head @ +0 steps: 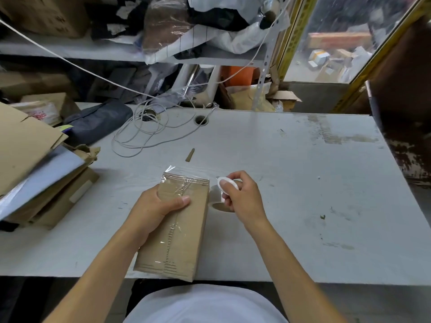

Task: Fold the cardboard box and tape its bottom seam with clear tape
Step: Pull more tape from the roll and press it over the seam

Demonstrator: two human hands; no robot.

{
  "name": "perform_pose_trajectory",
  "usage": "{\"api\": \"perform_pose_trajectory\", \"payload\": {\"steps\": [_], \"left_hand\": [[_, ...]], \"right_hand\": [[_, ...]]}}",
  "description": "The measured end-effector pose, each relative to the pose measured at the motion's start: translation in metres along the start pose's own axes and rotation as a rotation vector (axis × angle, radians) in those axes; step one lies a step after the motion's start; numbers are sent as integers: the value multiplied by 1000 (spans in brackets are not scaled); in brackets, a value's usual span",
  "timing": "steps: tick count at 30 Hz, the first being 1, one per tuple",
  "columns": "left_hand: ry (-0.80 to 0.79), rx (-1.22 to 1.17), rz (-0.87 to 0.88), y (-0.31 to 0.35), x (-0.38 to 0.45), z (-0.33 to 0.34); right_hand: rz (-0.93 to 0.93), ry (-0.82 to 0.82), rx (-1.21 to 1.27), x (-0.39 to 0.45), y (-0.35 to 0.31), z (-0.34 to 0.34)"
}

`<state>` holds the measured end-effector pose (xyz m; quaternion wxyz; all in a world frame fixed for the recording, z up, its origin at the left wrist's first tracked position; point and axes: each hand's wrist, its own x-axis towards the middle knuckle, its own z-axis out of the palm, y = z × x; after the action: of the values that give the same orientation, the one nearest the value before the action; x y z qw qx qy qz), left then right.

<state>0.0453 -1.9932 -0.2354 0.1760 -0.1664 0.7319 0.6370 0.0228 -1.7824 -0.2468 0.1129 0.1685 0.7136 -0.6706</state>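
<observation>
Box: the cardboard box (184, 231) lies long and narrow on the grey table (291, 173), its near end at the table's front edge, between the two forearms and mostly under the left hand.
Seam: a strip of clear tape (173, 227) runs lengthwise along the box top, with a loose, crinkled end sticking past the far edge, just beyond the left thumb.
Left hand: the left hand (155, 207) grips the box's far left part, thumb laid across the top onto the tape, fingers wrapped round the side.
Right hand: the right hand (240, 194) holds the tape roll (227, 186) just right of the box's far corner, thumb pressed on its white rim, fingers curled round it.
Beyond the hands: a coiled white cable (149, 134) and a small cardboard scrap (190, 155).
Left of the left hand: a pile of flattened cardboard (35, 164).
</observation>
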Motion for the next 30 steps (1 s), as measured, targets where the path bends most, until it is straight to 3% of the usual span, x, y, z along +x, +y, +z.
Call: {"api": "perform_pose_trajectory", "payload": {"steps": [5, 14, 22, 30], "left_hand": [[-9, -2, 0, -1, 1, 0], [-9, 13, -23, -4, 3, -3], [-17, 2, -18, -5, 5, -3], [-14, -18, -16, -4, 3, -2]], "right_hand": [[-27, 49, -23, 4, 3, 3], [-12, -230, -72, -1, 31, -7], [7, -116, 64, 7, 45, -19], [-116, 34, -307, 21, 61, -35]]}}
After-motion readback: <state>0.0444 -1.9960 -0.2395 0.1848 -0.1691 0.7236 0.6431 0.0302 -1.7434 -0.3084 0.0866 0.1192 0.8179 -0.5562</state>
